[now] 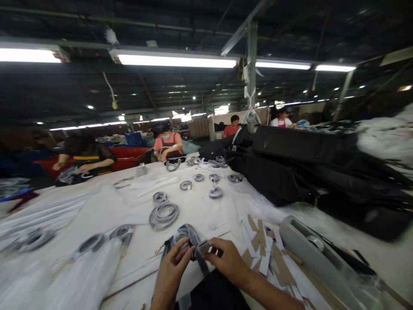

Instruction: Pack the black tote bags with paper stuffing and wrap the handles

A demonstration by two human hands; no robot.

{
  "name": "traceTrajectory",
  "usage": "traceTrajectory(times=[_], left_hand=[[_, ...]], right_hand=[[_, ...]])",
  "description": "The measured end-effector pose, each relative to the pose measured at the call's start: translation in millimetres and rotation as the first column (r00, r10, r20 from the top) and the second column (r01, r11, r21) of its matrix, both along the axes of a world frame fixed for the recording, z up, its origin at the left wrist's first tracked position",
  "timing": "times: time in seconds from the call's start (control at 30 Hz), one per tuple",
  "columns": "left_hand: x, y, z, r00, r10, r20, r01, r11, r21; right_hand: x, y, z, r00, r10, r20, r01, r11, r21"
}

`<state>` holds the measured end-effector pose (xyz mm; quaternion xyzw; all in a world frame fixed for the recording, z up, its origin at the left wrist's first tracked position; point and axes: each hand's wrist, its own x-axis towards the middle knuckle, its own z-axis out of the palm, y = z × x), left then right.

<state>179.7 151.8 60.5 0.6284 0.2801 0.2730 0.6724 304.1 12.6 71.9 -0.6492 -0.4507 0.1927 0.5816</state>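
Note:
Low over the near edge of the table, both my hands are on a dark grey strap (193, 234) that is partly wound into a coil. My left hand (172, 269) pinches the coil with thumb and fingers, and its fingertips hide part of the strap. My right hand (227, 261) grips a flat grey end of the strap between thumb and forefinger, just right of the coil. A gold-coloured clip (159, 248) shows at the coil's left side. Below the hands lies black fabric (216, 295).
Several wound straps (164, 215) lie across the white table (135, 196). To the right are cardboard strips (260, 239), a grey tape dispenser (300, 241) and piled black bags (274, 176). Plastic film (87, 280) covers the near left. Several co-workers, one in a pink shirt (177, 140), are across the table.

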Motion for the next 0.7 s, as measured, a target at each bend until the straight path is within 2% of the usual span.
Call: traceTrajectory(times=[0.13, 0.23, 0.47, 0.7], left_hand=[[0, -1, -0.8, 1.0, -0.016, -0.019, 0.016, 1.0, 0.004], [-3, -4, 1.5, 1.0, -0.019, -0.004, 0.019, 0.999, -0.027], [-7, -5, 6.7, 0.994, -0.101, 0.045, 0.103, 0.994, -0.037], [-2, 0, -4.3, 0.995, -0.091, 0.05, 0.091, 0.996, 0.009]], right_hand=[[-1, 6, -4.3, 0.988, 0.022, -0.153, -0.009, 0.996, 0.085], [-2, 10, -9.1, 0.972, 0.013, -0.233, 0.005, 0.997, 0.08], [-3, 11, -12.7, 0.988, -0.131, -0.084, 0.13, 0.991, -0.02], [0, 11, -12.9, 0.991, -0.123, 0.054, 0.127, 0.989, -0.079]])
